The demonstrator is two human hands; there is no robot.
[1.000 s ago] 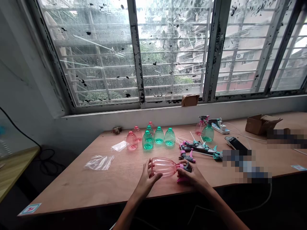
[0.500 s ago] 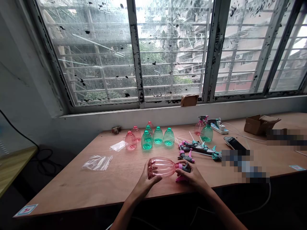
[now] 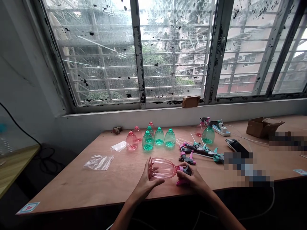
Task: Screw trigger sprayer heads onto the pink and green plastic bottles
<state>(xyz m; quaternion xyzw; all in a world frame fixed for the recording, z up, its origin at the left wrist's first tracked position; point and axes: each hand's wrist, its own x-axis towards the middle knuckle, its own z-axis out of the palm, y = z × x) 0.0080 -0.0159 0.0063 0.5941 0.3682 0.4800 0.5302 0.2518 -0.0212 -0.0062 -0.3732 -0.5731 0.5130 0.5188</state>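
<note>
A clear pink spray bottle [image 3: 163, 168] lies on its side between my hands, just above the wooden table [image 3: 96, 185]. My left hand [image 3: 146, 180] cups the bottle's base, fingers wrapped round it. My right hand [image 3: 192, 179] grips the pink and grey trigger head [image 3: 183, 171] at the bottle's neck. Behind them stand several empty pink bottles [image 3: 131, 141] and green bottles [image 3: 159, 136]. Loose trigger heads [image 3: 199, 149] lie to the right.
Two assembled spray bottles [image 3: 208, 132] stand at the back right by a white power strip [image 3: 219, 129]. A phone [image 3: 236, 145] and a cardboard box [image 3: 262, 126] lie further right. Clear plastic bags [image 3: 98, 162] rest on the left. A barred window runs behind the table.
The bottle's base has tilted up a little in my left hand, and both hands stay on it. The view has shifted slightly.
</note>
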